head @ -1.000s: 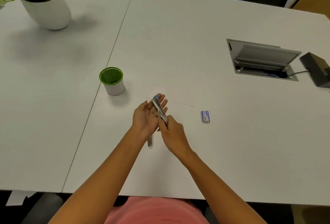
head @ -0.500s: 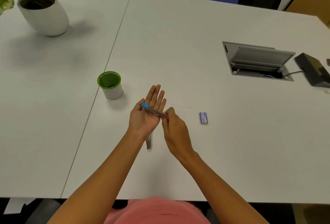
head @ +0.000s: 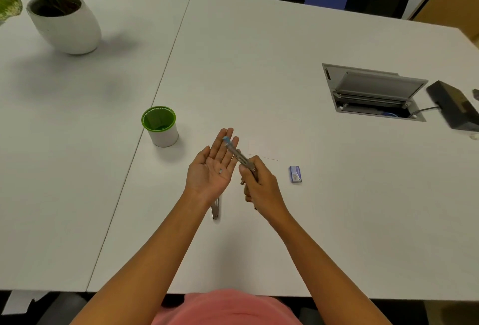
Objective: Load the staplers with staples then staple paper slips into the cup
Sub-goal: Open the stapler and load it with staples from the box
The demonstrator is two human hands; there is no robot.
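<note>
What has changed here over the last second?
The left hand, which cradled the stapler, has opened flat, palm up, and a small grey piece now lies on it. The right hand keeps its grip on the stapler, blue tip above the left fingers. The green-rimmed cup, staple box and second stapler stayed put.

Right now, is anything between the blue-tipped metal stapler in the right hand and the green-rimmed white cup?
Only the open left hand, palm up, held between the blue-tipped metal stapler gripped by the right hand and the green-rimmed white cup. Nothing else visible.
</note>
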